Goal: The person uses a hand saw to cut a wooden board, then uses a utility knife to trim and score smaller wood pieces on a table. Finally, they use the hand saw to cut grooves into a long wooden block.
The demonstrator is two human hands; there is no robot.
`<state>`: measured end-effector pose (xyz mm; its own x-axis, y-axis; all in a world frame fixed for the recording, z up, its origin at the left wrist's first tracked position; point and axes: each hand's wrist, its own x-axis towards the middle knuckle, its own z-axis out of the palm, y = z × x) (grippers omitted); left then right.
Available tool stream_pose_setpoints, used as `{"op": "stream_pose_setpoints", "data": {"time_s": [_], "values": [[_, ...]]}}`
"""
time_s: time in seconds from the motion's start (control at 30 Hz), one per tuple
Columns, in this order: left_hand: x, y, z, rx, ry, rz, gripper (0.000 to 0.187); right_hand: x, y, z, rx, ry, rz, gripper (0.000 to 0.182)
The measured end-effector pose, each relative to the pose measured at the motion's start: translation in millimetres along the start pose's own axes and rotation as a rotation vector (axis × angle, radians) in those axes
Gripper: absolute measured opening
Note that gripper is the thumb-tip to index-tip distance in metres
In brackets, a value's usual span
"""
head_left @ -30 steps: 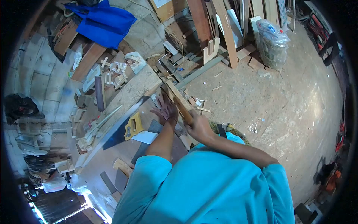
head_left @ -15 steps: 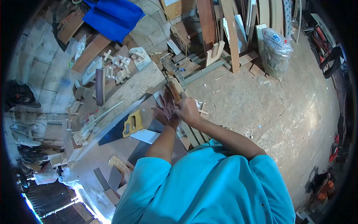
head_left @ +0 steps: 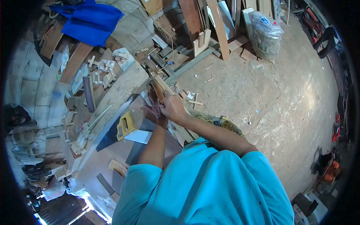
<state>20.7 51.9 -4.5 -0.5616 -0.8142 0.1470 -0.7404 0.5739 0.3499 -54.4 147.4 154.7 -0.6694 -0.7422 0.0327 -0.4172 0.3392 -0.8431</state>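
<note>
My right hand [head_left: 174, 107] is closed around the near end of a brown wooden piece [head_left: 158, 91], a long narrow block slanting away from me. Its full shape is partly hidden by my fingers. My left hand [head_left: 153, 108] lies just left of it with the fingers spread, close against the wood and my right fist. A pale wooden strip [head_left: 164, 84] runs along the right side of the brown piece. On the bench left of my forearm rests a handsaw with a yellow handle [head_left: 125, 126].
Small wooden joint pieces [head_left: 108, 66] crowd the far left of the bench [head_left: 123, 88]. Boards [head_left: 218, 30] lean at the back, beside a filled clear plastic bag [head_left: 265, 37]. A blue cloth bag [head_left: 92, 22] lies at upper left. Wood scraps [head_left: 195, 102] litter the concrete floor.
The view has shifted, so the bench and both hands appear farther left. My right hand keeps its grip on the brown wooden piece, and my left hand stays spread beside it.
</note>
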Motion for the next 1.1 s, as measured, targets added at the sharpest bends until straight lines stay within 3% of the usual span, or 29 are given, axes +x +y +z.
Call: {"op": "stream_pose_setpoints", "data": {"time_s": [0.03, 0.1, 0.13, 0.2, 0.23, 0.33, 0.37, 0.43, 0.47, 0.53, 0.57, 0.6, 0.63, 0.67, 0.77, 0.9, 1.0, 1.1], "values": [[-0.1, -0.4, -2.1, 0.003, 0.003, 0.009, 0.060, -0.4, 1.8, 1.3, 0.004, 0.009, -0.001, 0.029], [1.1, -3.4, -1.4, -0.887, -0.084, 0.004, 0.061, -1.1, 3.9, 2.0, -0.001, 0.011, 0.059, 0.029], [5.1, -7.4, 6.0, -0.886, -0.083, 0.009, 0.061, 1.3, 5.6, -0.1, 0.002, 0.015, 0.058, 0.029], [6.5, -13.3, 6.2, -1.604, -0.078, 0.053, 0.073, 0.0, 8.0, -1.6, 0.020, -0.017, 0.057, 0.029], [4.9, -11.6, 1.3, -1.599, -0.062, 0.054, 0.073, 0.0, 8.7, 0.7, 0.023, -0.025, 0.045, 0.029], [4.7, 11.9, -13.9, -1.967, -0.063, -0.217, 0.059, 5.0, 11.0, 3.0, 0.038, -0.015, -0.011, 0.029], [7.5, 5.4, -10.3, -1.965, -0.056, -0.206, 0.059, 4.9, 12.2, 3.9, 0.042, -0.013, -0.021, 0.029], [11.9, -2.4, -9.7, -1.021, -0.067, 0.031, 0.054, 3.9, 9.9, 2.3, 0.032, -0.039, 0.034, 0.029], [12.6, -7.5, -9.7, -1.018, -0.059, 0.029, 0.054, 3.6, 10.1, 0.9, 0.035, -0.044, 0.027, 0.029], [19.9, 32.9, -68.5, 0.211, -0.208, -0.010, 0.049, 2.1, 12.2, -1.1, 0.118, -0.009, 0.042, 0.029], [27.8, 23.3, -49.5, 0.212, -0.204, -0.027, 0.049, 2.7, 14.2, -2.4, 0.119, -0.025, 0.034, 0.029], [39.3, 5.4, -15.8, 0.162, -0.020, -0.129, 0.047, 4.9, 16.8, -4.1, 0.095, -0.040, 0.032, 0.030], [46.3, 28.1, -38.9, 0.110, 0.168, -0.228, 0.044, 7.8, 16.6, -6.3, 0.068, -0.051, 0.026, 0.031], [41.9, 50.1, -65.6, 0.152, -0.062, -0.258, 0.041, 8.0, 14.8, -7.4, 0.078, -0.048, 0.064, 0.029], [47.4, 39.2, -46.2, 0.143, 0.112, -0.440, 0.039, 5.1, 9.0, -12.6, 0.087, -0.034, 0.056, 0.028], [51.7, 33.8, -36.2, 0.113, 0.072, -0.477, 0.038, 2.6, 9.5, -10.2, 0.060, -0.064, 0.054, 0.026], [58.9, 29.1, -30.8, 0.123, 0.162, -0.520, 0.038, -13.8, 0.4, -19.0, 0.105, -0.064, 0.048, 0.024], [56.2, 32.0, -34.2, 0.115, 0.024, -0.569, 0.047, -71.0, -10.1, -60.6, 0.118, -0.064, -0.058, 0.024]]}}
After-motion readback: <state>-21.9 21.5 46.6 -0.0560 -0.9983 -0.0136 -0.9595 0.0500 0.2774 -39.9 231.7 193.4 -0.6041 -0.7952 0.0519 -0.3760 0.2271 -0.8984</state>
